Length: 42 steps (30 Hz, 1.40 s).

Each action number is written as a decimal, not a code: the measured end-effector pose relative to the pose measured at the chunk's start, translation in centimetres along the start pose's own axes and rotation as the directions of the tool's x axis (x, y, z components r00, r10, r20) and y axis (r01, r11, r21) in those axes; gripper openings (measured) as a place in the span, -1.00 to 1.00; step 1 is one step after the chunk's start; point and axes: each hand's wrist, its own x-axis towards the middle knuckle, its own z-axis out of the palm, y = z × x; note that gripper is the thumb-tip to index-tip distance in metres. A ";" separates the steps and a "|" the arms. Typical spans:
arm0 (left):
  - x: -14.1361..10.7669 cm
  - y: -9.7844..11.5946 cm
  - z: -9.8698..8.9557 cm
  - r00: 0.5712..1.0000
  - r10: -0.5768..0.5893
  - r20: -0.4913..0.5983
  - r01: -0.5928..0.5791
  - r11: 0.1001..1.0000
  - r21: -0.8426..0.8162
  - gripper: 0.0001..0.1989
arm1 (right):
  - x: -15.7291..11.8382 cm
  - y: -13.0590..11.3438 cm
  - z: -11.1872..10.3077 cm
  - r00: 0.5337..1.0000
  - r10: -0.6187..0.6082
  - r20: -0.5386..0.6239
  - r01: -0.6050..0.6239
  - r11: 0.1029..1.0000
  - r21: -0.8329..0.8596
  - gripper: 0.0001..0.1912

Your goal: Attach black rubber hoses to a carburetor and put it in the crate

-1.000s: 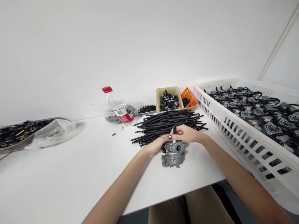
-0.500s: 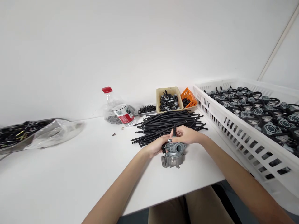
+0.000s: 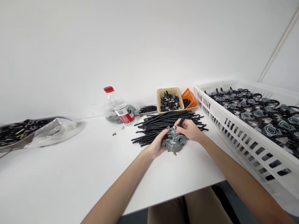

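A grey metal carburetor (image 3: pixel 173 142) is held just above the white table, its round bore facing me and tilted. My left hand (image 3: pixel 157 145) is closed around its left side, thumb on top. At its upper right, my right hand (image 3: pixel 192 130) pinches a short black rubber piece (image 3: pixel 181 122) that sticks up between the fingers. Whether this piece is joined to the carburetor is hidden by the fingers. Right behind both hands lies a pile of black rubber hoses (image 3: pixel 155 123).
On the right stands a white crate (image 3: pixel 235 141) of carburetors with hoses. At the back are a beige bin (image 3: pixel 158 101) of small black parts, an orange basket (image 3: pixel 192 97), black rings (image 3: pixel 147 109) and a cut plastic bottle (image 3: pixel 126 115). A bagged tray (image 3: pixel 56 132) lies left.
The carburetor has been raised slightly and tipped, and my left hand has shifted round its side with the thumb on top. My right hand has moved up and right, the black rubber piece now leaning.
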 end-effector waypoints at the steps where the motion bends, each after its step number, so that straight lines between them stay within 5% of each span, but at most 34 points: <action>1: -0.1 -0.1 0.1 1.000 -0.024 0.016 0.024 0.999 -0.028 -0.71 | 0.0 -0.1 0.0 1.000 -0.008 -0.005 0.008 1.000 0.002 -0.55; 9: 0.2 0.1 0.5 0.961 0.237 -0.141 -0.261 0.946 -0.193 -0.75 | 0.2 -0.3 -0.8 0.988 -0.109 -0.110 0.105 0.994 -0.037 -0.43; 13: -0.2 1.9 -0.1 0.913 0.377 -0.157 -0.404 0.891 -0.209 -0.58 | -0.2 0.1 -0.9 0.957 -0.220 -0.192 0.164 0.949 -0.268 -0.56; 17: -0.3 2.9 -0.9 0.822 0.503 -0.267 -0.557 0.807 -0.193 -0.57 | -0.7 0.5 0.0 0.990 -0.134 0.045 0.134 0.791 -0.597 -0.94; 20: -0.2 3.2 -1.3 0.791 0.527 -0.311 -0.597 0.777 -0.199 -0.59 | -1.0 0.4 0.7 0.978 -0.052 0.200 0.183 0.669 -0.720 -0.84; 27: -0.1 3.3 -1.5 0.774 0.542 -0.327 -0.618 0.759 -0.204 -0.60 | -1.2 0.0 1.4 0.972 -0.020 0.233 0.214 0.475 -0.854 -0.84; 34: -0.2 3.5 -1.6 0.763 0.545 -0.347 -0.634 0.736 -0.239 -0.64 | -0.9 1.0 1.0 0.965 -0.223 0.134 0.232 0.500 -0.835 -0.82; 37: -0.2 3.5 -1.7 0.747 0.564 -0.351 -0.655 0.715 -0.244 -0.64 | -0.7 0.8 0.6 0.888 -0.459 -0.005 0.269 0.528 -0.806 -0.87; 42: 0.1 3.2 -1.6 0.743 0.562 -0.364 -0.657 0.716 -0.236 -0.62 | -0.7 -0.6 -0.1 0.594 -0.764 -0.251 0.301 0.501 -0.811 -0.71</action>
